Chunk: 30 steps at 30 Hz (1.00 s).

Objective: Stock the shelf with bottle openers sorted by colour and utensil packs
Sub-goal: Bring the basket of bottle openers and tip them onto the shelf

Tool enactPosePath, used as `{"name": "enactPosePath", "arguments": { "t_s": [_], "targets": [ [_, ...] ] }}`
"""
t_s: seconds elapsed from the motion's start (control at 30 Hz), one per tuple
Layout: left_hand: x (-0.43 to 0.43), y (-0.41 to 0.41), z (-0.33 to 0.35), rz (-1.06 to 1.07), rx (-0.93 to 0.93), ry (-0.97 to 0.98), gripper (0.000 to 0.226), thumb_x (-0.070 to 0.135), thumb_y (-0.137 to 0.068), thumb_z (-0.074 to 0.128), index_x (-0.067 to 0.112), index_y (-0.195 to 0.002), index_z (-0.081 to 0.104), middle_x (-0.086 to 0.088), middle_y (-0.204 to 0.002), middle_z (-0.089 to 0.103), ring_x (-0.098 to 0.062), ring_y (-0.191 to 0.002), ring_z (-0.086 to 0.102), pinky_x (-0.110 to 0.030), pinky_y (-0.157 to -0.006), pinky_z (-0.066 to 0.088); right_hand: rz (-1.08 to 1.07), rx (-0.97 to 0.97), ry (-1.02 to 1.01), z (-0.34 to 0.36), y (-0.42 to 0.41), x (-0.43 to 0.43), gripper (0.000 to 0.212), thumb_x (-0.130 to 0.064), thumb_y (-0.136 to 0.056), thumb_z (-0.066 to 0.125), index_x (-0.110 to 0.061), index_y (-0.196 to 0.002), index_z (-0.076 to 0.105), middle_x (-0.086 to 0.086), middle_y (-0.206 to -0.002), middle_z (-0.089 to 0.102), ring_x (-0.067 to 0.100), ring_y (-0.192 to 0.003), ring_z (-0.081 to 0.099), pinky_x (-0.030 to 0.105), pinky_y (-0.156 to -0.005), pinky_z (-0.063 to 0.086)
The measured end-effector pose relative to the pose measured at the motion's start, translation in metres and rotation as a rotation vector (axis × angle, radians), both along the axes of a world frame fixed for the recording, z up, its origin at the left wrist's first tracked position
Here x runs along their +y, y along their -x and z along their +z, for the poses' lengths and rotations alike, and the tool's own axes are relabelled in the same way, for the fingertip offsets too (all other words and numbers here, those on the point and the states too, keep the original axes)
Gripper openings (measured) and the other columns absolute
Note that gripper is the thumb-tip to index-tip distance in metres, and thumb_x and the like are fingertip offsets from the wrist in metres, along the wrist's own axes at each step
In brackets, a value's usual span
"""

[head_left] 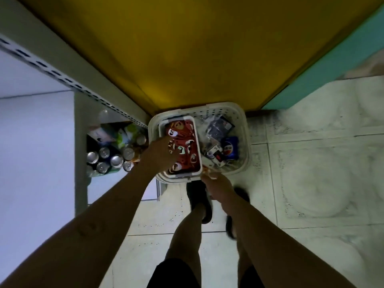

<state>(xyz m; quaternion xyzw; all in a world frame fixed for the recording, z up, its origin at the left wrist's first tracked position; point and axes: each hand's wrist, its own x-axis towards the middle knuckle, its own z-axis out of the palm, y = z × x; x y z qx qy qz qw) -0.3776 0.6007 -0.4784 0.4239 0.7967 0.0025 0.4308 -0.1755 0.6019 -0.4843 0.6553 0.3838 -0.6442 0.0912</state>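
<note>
A large white perforated basket (246, 142) stands on the floor below me. Inside its left half sits a smaller white bin (198, 142) filled with red bottle openers (187, 129). My left hand (160, 154) reaches into that bin, fingers curled down among the openers; what they grip is hidden. My right hand (214, 183) hangs at the basket's near rim and holds something small and orange (206, 170). The basket's right half holds clear utensil packs (218, 125) and a blue can (230, 148).
A yellow shelf board (187, 48) hangs overhead with a slotted white upright (62, 80) at left. Several drink cans (110, 159) and packets stand on the low shelf to the left. My feet (199, 196) are on a pale tiled floor (311, 163).
</note>
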Motion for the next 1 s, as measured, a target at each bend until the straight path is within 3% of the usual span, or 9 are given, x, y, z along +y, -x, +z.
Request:
{"name": "enactPosePath", "arguments": {
  "t_s": [0.13, 0.27, 0.33, 0.43, 0.57, 0.63, 0.7, 0.83, 1.0],
  "targets": [
    [0.026, 0.022, -0.051, -0.098, 0.104, 0.025, 0.059, 0.037, -0.095, 0.056, 0.017, -0.147, 0.038, -0.014, -0.128, 0.06, -0.032, -0.116, 0.057, -0.036, -0.094, 0.045, -0.121, 0.015, 0.121, -0.058, 0.017, 0.015, 0.021, -0.034, -0.094, 0.058, -0.017, -0.105, 0.058, 0.006, -0.091, 0.064, 0.025, -0.089, 0.065, 0.045, -0.085, 0.056],
    [0.053, 0.039, -0.107, -0.117, 0.108, 0.031, 0.058, 0.047, -0.086, 0.05, 0.023, -0.138, 0.046, -0.012, -0.121, 0.062, -0.028, -0.099, 0.062, -0.034, -0.079, 0.05, -0.271, 0.055, 0.189, -0.117, 0.03, 0.022, 0.023, -0.026, -0.096, 0.057, -0.016, -0.116, 0.057, 0.006, -0.095, 0.066, 0.024, -0.088, 0.069, 0.036, -0.069, 0.059],
    [0.064, 0.043, -0.13, -0.138, 0.129, 0.032, 0.065, 0.054, -0.082, 0.047, 0.024, -0.14, 0.043, -0.012, -0.128, 0.058, -0.03, -0.107, 0.061, -0.037, -0.085, 0.052, -0.327, 0.05, 0.209, -0.14, 0.033, 0.023, 0.026, -0.025, -0.096, 0.057, -0.017, -0.121, 0.056, 0.009, -0.1, 0.066, 0.023, -0.086, 0.069, 0.032, -0.061, 0.057],
    [0.082, 0.046, -0.153, -0.183, 0.188, 0.068, 0.067, 0.037, -0.095, 0.055, 0.013, -0.151, 0.028, -0.017, -0.147, 0.041, -0.033, -0.132, 0.043, -0.041, -0.104, 0.042, -0.347, 0.069, 0.321, -0.161, 0.033, 0.021, 0.017, -0.025, -0.097, 0.056, -0.016, -0.112, 0.056, 0.011, -0.101, 0.069, 0.02, -0.077, 0.07, 0.031, -0.059, 0.056],
    [0.108, 0.052, -0.178, -0.241, 0.208, 0.105, 0.067, 0.045, -0.099, 0.045, 0.012, -0.153, 0.022, -0.016, -0.153, 0.034, -0.032, -0.137, 0.037, -0.04, -0.103, 0.038, -0.432, 0.11, 0.423, -0.179, 0.036, 0.021, 0.011, -0.018, -0.097, 0.055, -0.012, -0.106, 0.055, 0.014, -0.102, 0.07, 0.024, -0.077, 0.072, 0.03, -0.056, 0.055],
    [0.113, 0.055, -0.19, -0.26, 0.216, 0.145, 0.065, 0.045, -0.1, 0.042, 0.013, -0.153, 0.022, -0.018, -0.15, 0.039, -0.034, -0.13, 0.046, -0.038, -0.091, 0.044, -0.47, 0.14, 0.446, -0.186, 0.039, 0.019, 0.011, -0.017, -0.098, 0.055, -0.012, -0.107, 0.054, 0.011, -0.099, 0.071, 0.025, -0.078, 0.073, 0.029, -0.055, 0.055],
    [0.114, 0.054, -0.198, -0.261, 0.22, 0.131, 0.062, 0.042, -0.1, 0.041, 0.013, -0.152, 0.024, -0.02, -0.143, 0.046, -0.035, -0.118, 0.055, -0.034, -0.079, 0.044, -0.481, 0.164, 0.439, -0.192, 0.043, 0.014, 0.006, -0.02, -0.1, 0.052, -0.014, -0.101, 0.054, 0.008, -0.09, 0.072, 0.021, -0.069, 0.072, 0.027, -0.05, 0.052],
    [0.113, 0.049, -0.205, -0.231, 0.257, 0.104, 0.058, 0.037, -0.1, 0.041, 0.011, -0.15, 0.028, -0.018, -0.142, 0.046, -0.035, -0.12, 0.052, -0.045, -0.092, 0.05, -0.443, 0.08, 0.318, -0.198, 0.049, 0.014, 0.017, -0.021, -0.102, 0.046, -0.006, -0.105, 0.053, 0.011, -0.079, 0.069, 0.015, -0.046, 0.063, 0.019, -0.036, 0.041],
    [0.119, 0.046, -0.2, -0.229, 0.296, 0.143, 0.06, 0.047, -0.094, 0.043, 0.013, -0.143, 0.04, -0.018, -0.132, 0.053, -0.036, -0.118, 0.053, -0.05, -0.096, 0.048, -0.306, -0.022, 0.146, -0.2, 0.04, 0.009, 0.021, -0.023, -0.103, 0.042, -0.006, -0.108, 0.055, 0.004, -0.068, 0.056, 0.008, -0.042, 0.051, 0.015, -0.035, 0.037]
  ]
}}
